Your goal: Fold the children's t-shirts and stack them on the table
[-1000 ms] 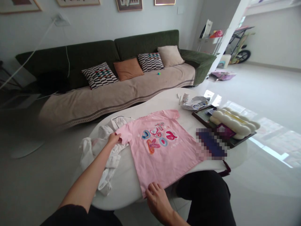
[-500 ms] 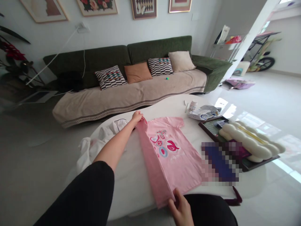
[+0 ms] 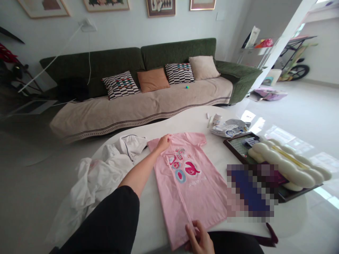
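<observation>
A pink T-shirt with a printed front lies on the white table, its left side folded over part of the print. My left hand is closed on the fabric near the collar, at the shirt's far end. At the near end, my right hand grips the bottom hem where the folded edge meets it. Some of its fingertips are hidden by the cloth.
Crumpled white clothes lie on the table's left. On the right are a dark tray with a puffy cream object, a plastic package and a small white bottle. Behind stands a green sofa.
My left hand has moved right and inward across the shirt, carrying the upper edge of the fold. The flap now lies wider over the print. My right hand has shifted slightly down at the hem.
</observation>
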`<state>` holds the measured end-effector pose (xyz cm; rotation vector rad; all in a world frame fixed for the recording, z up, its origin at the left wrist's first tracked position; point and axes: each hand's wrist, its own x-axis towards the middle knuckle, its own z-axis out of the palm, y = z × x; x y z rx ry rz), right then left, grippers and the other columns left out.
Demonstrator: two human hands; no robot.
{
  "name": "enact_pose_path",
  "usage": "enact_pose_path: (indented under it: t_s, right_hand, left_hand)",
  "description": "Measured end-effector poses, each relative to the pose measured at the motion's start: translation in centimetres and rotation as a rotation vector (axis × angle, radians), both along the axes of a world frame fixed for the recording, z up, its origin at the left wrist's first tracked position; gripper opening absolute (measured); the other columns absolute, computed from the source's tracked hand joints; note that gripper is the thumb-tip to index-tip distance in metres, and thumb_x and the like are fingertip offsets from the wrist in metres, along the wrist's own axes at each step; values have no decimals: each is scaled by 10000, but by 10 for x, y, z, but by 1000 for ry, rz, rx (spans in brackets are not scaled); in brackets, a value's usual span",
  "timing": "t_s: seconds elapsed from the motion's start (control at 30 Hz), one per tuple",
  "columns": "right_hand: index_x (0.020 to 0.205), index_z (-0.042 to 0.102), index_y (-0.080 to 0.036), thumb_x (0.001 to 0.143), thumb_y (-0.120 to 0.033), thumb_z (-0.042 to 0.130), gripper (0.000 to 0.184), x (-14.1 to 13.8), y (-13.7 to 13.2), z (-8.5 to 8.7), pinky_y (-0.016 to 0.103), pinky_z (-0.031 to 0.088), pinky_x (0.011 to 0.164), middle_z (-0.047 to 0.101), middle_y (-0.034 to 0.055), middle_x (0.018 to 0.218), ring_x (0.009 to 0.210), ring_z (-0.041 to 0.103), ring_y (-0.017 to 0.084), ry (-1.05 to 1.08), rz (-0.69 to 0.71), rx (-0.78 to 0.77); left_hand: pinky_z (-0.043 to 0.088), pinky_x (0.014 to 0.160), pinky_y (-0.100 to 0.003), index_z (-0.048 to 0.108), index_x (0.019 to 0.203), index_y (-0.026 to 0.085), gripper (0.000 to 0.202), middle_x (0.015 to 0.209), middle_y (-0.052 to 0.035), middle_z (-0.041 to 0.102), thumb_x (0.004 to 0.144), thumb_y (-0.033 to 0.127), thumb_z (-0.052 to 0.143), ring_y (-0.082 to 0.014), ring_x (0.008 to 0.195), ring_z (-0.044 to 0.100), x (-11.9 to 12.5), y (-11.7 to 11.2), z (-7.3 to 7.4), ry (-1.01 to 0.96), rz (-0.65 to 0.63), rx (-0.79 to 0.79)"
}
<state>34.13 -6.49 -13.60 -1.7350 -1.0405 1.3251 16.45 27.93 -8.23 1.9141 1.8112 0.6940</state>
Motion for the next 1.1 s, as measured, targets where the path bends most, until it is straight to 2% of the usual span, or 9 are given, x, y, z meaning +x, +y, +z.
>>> enact_pose_path:
  t_s: [0.13,0.23,0.33,0.47,0.57,0.7,0.8,0.93,1.1]
  right_hand:
    - [744,462,-209,686,-678,418,474,0,2,-6,200,390,366,526,-37,422,340,524,138,37,9,-15]
    - [731,426,-215,706,-655,415,440,-1,1,-13,198,373,355,518,-43,426,343,529,141,18,30,16]
    - [780,421,-218,726,-640,395,426,-4,-3,-21,204,378,368,516,-49,420,345,532,145,-23,38,47]
    - [861,427,-216,786,-596,322,400,6,-11,-22,213,389,384,522,-46,413,339,526,149,-156,111,65]
    - [941,483,-191,813,-533,348,389,18,-6,-3,240,415,425,564,-4,471,416,571,181,-458,256,140]
    - [1110,520,-181,879,-365,300,369,-7,34,39,314,477,614,660,114,861,723,636,227,-834,342,302]
    - [1310,384,-202,869,-344,338,465,-50,68,56,405,416,858,515,138,1234,1086,509,265,-850,548,484]
    - [1392,208,-256,851,-388,376,582,-75,72,42,494,283,974,299,75,1410,1272,288,291,-857,607,516]
    - [1374,247,-301,806,-400,445,610,-65,5,10,531,276,980,267,48,1410,1281,250,323,-921,580,471]
  left_hand:
    - [362,898,-237,540,1128,143,372,1147,-95,562,784,95,406,-146,1047,505,-50,-4,7,102,100,33]
    - [402,831,-266,605,1012,140,293,1003,-94,630,749,133,476,-179,953,551,-85,-8,6,182,159,-54]
    - [414,790,-309,651,797,182,143,815,-55,663,738,249,540,-201,850,574,-99,-8,2,250,183,-140]
    - [360,862,-425,643,734,191,157,858,-79,649,756,303,536,-259,957,529,-91,-3,0,329,227,-154]
    - [302,917,-478,618,937,191,211,1080,-127,570,798,255,472,-283,1089,445,-73,-10,1,370,267,-95]
    - [214,1019,-421,457,1234,209,403,1316,-107,400,842,280,395,-237,1230,314,-43,-41,-7,417,-11,84]
    - [145,1027,-511,301,1353,238,578,1453,-76,186,829,467,380,-301,1320,106,-29,-64,-21,450,-160,35]
    - [107,979,-613,235,1368,347,654,1479,-23,80,784,636,297,-367,1322,-2,-28,-72,-35,446,-81,-171]
    - [43,961,-643,249,1356,377,735,1482,-6,0,710,719,329,-416,1300,-66,-31,-68,-33,447,-58,-176]
